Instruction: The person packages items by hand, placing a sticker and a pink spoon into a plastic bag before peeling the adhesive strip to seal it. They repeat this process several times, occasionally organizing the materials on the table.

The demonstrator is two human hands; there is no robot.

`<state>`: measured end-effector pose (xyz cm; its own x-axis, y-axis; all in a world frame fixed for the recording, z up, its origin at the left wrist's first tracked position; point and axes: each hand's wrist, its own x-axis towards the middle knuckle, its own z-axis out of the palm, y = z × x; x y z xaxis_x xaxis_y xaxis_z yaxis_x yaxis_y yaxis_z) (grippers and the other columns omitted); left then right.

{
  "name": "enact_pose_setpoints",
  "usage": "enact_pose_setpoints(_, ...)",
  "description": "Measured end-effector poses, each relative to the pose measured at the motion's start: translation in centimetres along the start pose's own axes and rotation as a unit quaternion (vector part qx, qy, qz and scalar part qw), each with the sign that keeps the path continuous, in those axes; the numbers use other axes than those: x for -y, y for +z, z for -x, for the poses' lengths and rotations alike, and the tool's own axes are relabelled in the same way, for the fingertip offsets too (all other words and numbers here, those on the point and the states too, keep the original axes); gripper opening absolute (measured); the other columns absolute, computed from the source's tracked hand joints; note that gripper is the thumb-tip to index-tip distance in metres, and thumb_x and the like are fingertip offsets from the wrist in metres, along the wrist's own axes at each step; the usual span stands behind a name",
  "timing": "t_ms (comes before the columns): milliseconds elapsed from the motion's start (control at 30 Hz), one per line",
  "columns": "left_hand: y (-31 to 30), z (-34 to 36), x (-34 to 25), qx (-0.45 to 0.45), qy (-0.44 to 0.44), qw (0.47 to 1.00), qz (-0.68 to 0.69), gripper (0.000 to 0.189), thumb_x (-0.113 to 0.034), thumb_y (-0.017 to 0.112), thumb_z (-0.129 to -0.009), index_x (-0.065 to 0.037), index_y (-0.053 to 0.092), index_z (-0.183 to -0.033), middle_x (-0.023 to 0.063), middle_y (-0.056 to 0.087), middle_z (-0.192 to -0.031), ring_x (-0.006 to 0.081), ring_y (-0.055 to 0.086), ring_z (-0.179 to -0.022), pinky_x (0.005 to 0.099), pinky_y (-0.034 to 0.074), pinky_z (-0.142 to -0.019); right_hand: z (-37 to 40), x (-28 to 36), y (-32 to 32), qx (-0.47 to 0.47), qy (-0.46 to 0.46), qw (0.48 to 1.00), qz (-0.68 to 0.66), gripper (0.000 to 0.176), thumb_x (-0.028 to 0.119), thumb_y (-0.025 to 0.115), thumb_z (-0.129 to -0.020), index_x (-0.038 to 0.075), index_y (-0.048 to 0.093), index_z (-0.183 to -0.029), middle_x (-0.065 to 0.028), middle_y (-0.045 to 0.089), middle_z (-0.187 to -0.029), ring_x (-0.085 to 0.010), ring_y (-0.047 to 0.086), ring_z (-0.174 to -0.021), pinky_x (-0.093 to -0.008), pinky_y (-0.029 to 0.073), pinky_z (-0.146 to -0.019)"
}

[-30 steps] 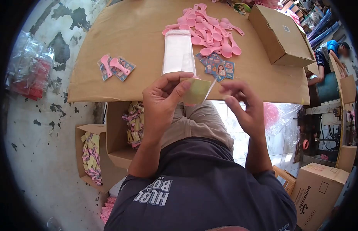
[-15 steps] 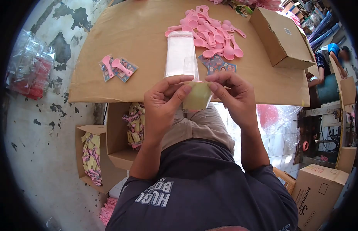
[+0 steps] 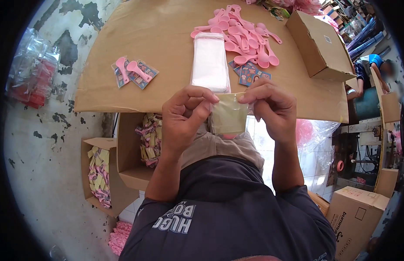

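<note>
Held up at the table's front edge is a clear plastic packet (image 3: 229,114) with a yellow-green card face. My left hand (image 3: 187,114) pinches its upper left corner, and my right hand (image 3: 272,108) pinches the upper right. Just beyond lies a stack of clear plastic bags (image 3: 209,61). Past the bags is a pile of pink spoons (image 3: 243,32), with blue printed cards (image 3: 254,75) at its near side. To the left, two pink spoons (image 3: 139,71) rest on bagged cards.
A closed cardboard box (image 3: 320,45) stands at the table's back right. Below the table's left side, open cartons (image 3: 134,176) hold yellow and pink packets. Another person (image 3: 369,69) is at the far right. A large carton (image 3: 358,217) stands lower right.
The packet now shows more of its flat face between my hands. My right hand has moved slightly right, its fingers bent over the top edge. The view has shifted slightly.
</note>
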<state>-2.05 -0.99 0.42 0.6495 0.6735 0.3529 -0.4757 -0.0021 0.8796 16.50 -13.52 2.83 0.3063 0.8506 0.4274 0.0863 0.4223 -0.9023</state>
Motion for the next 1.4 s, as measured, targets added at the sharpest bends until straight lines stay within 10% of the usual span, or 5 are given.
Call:
enact_pose_setpoints(300,1.4,0.0,-1.1,-0.022,-0.025,0.999,-0.021,0.016,0.002,0.068,-0.096,0.004,0.063,-0.111,0.0095,0.075,-0.100,0.0119,0.070,-0.093,0.0242,0.055,-0.081,0.0,0.7,0.8,0.001,0.013,0.986,0.164,0.010,-0.003,0.071,-0.089,0.002,0.071,-0.098,-0.0039,0.065,-0.091,-0.0051,0.057,-0.082,-0.0198,0.042,-0.064)
enact_pose_setpoints(667,-0.4,0.2,-1.3,0.037,-0.034,0.990,-0.129,0.028,0.002,0.069,-0.095,0.005,0.068,-0.122,0.0150,0.075,-0.113,0.0159,0.070,-0.106,0.0303,0.057,-0.091,0.0,-1.5,1.3,-0.058,-0.030,0.989,0.131,0.053,0.008,0.086,-0.080,0.008,0.059,-0.126,-0.0002,0.060,-0.102,-0.0063,0.047,-0.074,-0.0212,0.039,-0.058)
enact_pose_setpoints(833,-6.0,-2.4,-4.1,-0.021,0.140,0.962,-0.233,0.022,0.008,0.062,-0.096,0.004,0.068,-0.117,0.0201,0.071,-0.124,0.0285,0.064,-0.125,0.0392,0.052,-0.106,-0.1,-1.7,0.4,-0.077,-0.024,0.952,0.295,0.033,0.008,0.081,-0.085,0.006,0.067,-0.114,-0.0025,0.061,-0.102,-0.0083,0.047,-0.073,-0.0234,0.038,-0.056)
enact_pose_setpoints(1000,-13.2,-4.6,-5.4,-0.070,0.095,0.918,-0.379,0.036,0.016,0.045,-0.092,0.003,0.066,-0.118,0.0200,0.064,-0.137,0.0288,0.048,-0.144,0.0396,0.040,-0.116,-0.4,-1.4,-0.7,-0.107,-0.001,0.937,0.333,0.015,0.008,0.077,-0.088,0.004,0.070,-0.101,-0.0047,0.064,-0.099,-0.0115,0.053,-0.075,-0.0254,0.043,-0.061)
enact_pose_setpoints(1400,-14.7,-4.6,-0.3,-0.046,0.094,0.790,-0.604,0.023,-0.011,0.066,-0.095,-0.001,0.071,-0.115,0.0171,0.071,-0.122,0.0339,0.063,-0.124,0.0433,0.047,-0.107,-3.8,-3.1,1.4,0.040,-0.084,0.872,0.481,0.032,0.022,0.079,-0.085,0.005,0.071,-0.111,-0.0100,0.065,-0.109,-0.0296,0.059,-0.107,-0.0424,0.049,-0.090)
